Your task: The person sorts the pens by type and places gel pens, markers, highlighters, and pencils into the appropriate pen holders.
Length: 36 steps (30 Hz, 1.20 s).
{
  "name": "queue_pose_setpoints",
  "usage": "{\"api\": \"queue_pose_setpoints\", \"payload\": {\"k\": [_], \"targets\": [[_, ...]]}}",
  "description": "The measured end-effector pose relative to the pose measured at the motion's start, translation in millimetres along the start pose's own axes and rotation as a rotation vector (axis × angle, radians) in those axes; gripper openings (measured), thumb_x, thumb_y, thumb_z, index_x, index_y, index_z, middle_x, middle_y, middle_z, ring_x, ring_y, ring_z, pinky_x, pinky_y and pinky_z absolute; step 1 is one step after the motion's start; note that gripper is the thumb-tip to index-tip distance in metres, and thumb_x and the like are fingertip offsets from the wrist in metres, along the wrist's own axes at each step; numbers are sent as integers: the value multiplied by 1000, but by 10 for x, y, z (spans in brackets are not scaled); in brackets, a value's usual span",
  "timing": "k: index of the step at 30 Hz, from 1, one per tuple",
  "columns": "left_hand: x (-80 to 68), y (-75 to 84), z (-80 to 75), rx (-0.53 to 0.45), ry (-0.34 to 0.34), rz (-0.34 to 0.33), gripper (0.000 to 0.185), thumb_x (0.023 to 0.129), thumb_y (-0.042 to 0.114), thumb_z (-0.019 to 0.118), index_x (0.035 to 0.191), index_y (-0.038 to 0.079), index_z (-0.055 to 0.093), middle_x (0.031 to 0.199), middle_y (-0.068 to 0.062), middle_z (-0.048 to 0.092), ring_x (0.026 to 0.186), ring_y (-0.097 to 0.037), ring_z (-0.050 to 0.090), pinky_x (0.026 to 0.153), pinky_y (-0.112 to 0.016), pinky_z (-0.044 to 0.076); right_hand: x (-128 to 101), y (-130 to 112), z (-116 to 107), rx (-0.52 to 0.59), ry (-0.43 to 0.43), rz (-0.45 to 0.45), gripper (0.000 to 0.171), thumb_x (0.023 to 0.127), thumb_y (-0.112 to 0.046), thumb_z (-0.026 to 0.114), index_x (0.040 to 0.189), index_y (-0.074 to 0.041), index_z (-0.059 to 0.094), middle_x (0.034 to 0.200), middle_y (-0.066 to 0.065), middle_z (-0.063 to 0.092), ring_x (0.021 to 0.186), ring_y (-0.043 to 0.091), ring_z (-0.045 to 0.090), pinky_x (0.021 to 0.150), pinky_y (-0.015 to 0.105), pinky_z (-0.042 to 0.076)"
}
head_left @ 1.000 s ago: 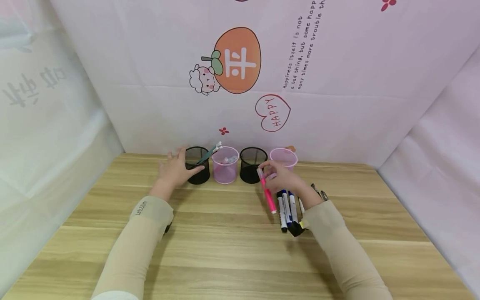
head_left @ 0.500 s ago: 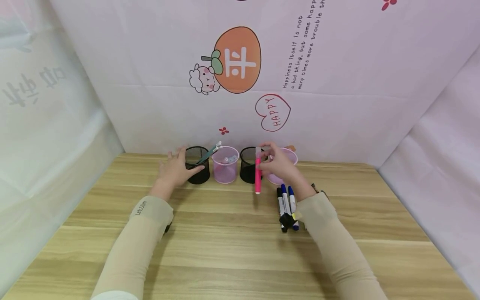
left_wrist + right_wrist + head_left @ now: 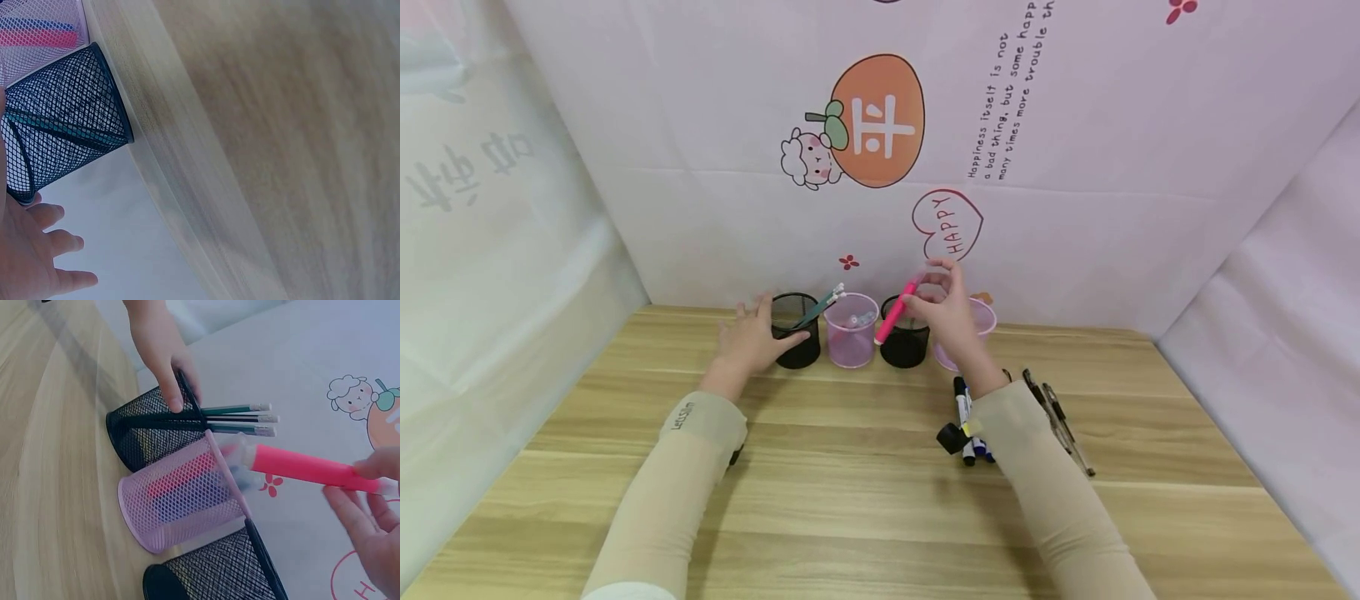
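My left hand [image 3: 745, 342] holds the leftmost black mesh pen cup [image 3: 798, 351], thumb across its front and the other fingers spread past its side. Pencils with white erasers [image 3: 240, 419] lean out of that cup. Between the thumb and fingers of my right hand [image 3: 951, 321] is a pink highlighter [image 3: 895, 313], pinched near its upper end. Its lower end tilts down and left toward the left pink mesh cup [image 3: 851, 348], where a pink and a blue item show through the mesh. Behind the highlighter stands the second black mesh cup [image 3: 904, 350].
Partly hidden by my right hand, another pink mesh cup [image 3: 987, 317] ends the row. Whiteboard markers [image 3: 962, 402] lie on the wooden table [image 3: 835, 500] under my right forearm. Several slim pens [image 3: 1060, 421] lie farther right. A printed white cloth [image 3: 722, 225] rises behind the cups.
My right hand has carried the pink highlighter up and left from above the markers, past the second black cup, and tilted it. My left hand has stayed at its cup.
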<state>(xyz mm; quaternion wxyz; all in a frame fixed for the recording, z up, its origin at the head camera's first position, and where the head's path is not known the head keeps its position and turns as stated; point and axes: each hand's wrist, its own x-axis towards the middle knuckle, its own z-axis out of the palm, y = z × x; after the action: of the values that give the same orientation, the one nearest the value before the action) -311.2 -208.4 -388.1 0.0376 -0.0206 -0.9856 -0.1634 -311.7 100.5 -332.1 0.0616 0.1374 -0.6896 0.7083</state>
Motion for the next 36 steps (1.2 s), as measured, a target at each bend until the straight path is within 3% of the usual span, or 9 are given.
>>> {"api": "queue_pose_setpoints", "payload": {"k": [4, 9, 12, 19, 25, 31, 36], "targets": [[5, -3, 5, -8, 2, 0, 108, 93, 73, 55, 164, 4, 13, 167, -23, 19, 150, -54, 13, 111, -79, 13, 14, 11, 82, 66, 94, -40, 66, 92, 10, 69, 144, -6, 33, 122, 9, 52, 93, 16, 64, 80, 26, 59], [18, -4, 9, -11, 8, 1, 105, 94, 69, 58, 164, 4, 14, 167, -24, 19, 150, -55, 12, 110, -80, 12, 47, 84, 173, 195, 189, -121, 64, 93, 13, 66, 144, -1, 30, 117, 9, 50, 95, 20, 64, 90, 44, 58], [18, -5, 15, -2, 2, 1, 105, 94, 70, 57, 164, 4, 14, 167, -24, 19, 150, -55, 12, 111, -79, 12, 61, 163, 215, 220, 241, -167, 59, 95, 12, 64, 141, -1, 30, 116, 9, 49, 97, 21, 64, 93, 48, 56], [4, -3, 16, -5, 5, 2, 108, 93, 73, 55, 164, 4, 13, 167, -24, 19, 150, -54, 13, 111, -79, 14, 77, 282, 329, 284, 336, -246, 53, 94, 15, 63, 135, -4, 35, 112, 8, 49, 96, 21, 66, 87, 39, 60], [-8, 5, 11, -1, 12, 0, 107, 92, 73, 56, 164, 4, 14, 167, -23, 20, 150, -53, 14, 111, -78, 15, 70, 353, 402, 276, 326, -279, 50, 94, 15, 62, 134, 0, 36, 111, 7, 50, 95, 20, 65, 87, 36, 60], [-14, 14, 14, -1, 15, -4, 107, 92, 73, 56, 164, 5, 15, 166, -23, 22, 150, -53, 16, 111, -78, 16, 49, 424, 448, 251, 312, -281, 34, 95, 16, 60, 122, 0, 45, 112, 9, 51, 95, 21, 64, 87, 38, 60], [-5, 12, 9, -9, 12, -6, 106, 93, 69, 58, 164, 4, 14, 166, -23, 21, 150, -53, 14, 111, -79, 15, 25, 444, 451, 179, 292, -254, 26, 97, 13, 61, 120, 9, 50, 114, 12, 54, 96, 19, 63, 88, 38, 59]]}}
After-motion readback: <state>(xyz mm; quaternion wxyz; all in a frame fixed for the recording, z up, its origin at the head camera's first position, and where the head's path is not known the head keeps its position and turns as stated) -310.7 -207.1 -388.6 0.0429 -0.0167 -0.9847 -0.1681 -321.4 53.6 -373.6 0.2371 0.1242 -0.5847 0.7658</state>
